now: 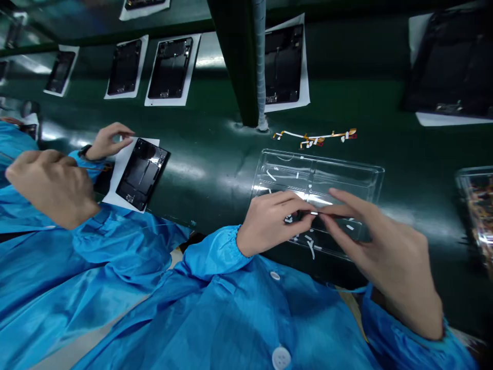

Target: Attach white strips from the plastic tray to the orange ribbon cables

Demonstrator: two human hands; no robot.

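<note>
My left hand (275,221) is closed in a pinch, thumb and index fingertips meeting over the clear plastic tray (379,180). At those fingertips shows a small white strip (314,213); any more of the piece is hidden by the fingers. From the right, my right hand (393,252) reaches the same spot, thumb and a finger pinching the strip's other side while another finger stands raised. Loose white strips (311,245) lie in and around the tray. Just behind it on the bench are several orange-and-white flex cables (316,137).
A post (246,67) with a grey conduit rises behind the tray. Black device housings (169,69) on white sheets line the green bench. Another clear tray (477,200) of flex cables stands right. To my left, a co-worker's hands (57,185) are near a black housing (141,174).
</note>
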